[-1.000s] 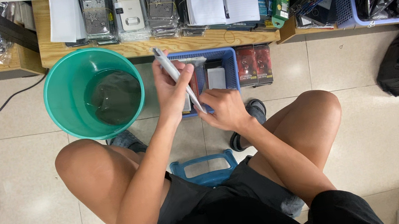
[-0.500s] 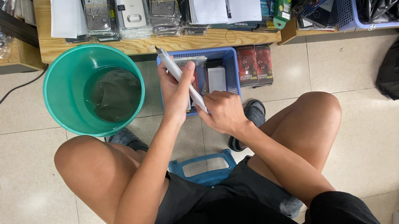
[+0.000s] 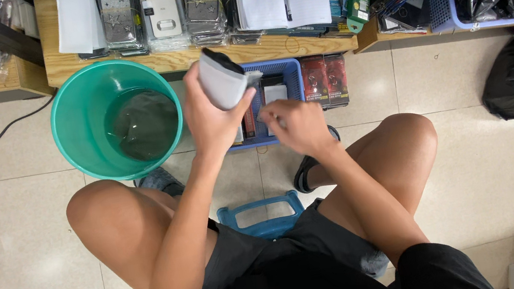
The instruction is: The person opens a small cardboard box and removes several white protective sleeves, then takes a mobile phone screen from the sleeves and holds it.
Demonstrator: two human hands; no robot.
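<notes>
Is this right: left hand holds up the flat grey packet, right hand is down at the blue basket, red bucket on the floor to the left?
Not quite. The bucket is green, not red, as the head view shows. The rest holds: left hand grips the flat grey packet, right hand is at the blue basket.

Bare tiled floor lies open rightward; green bucket and wooden shelf block left and ahead.

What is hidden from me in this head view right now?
- Blue basket: its contents are mostly covered by the left hand and right hand.
- Flat white item in the left grip: its kind is unclear.
- Right hand: what its fingers touch is unclear.
- Green bucket: its contents are in shadow.
</notes>
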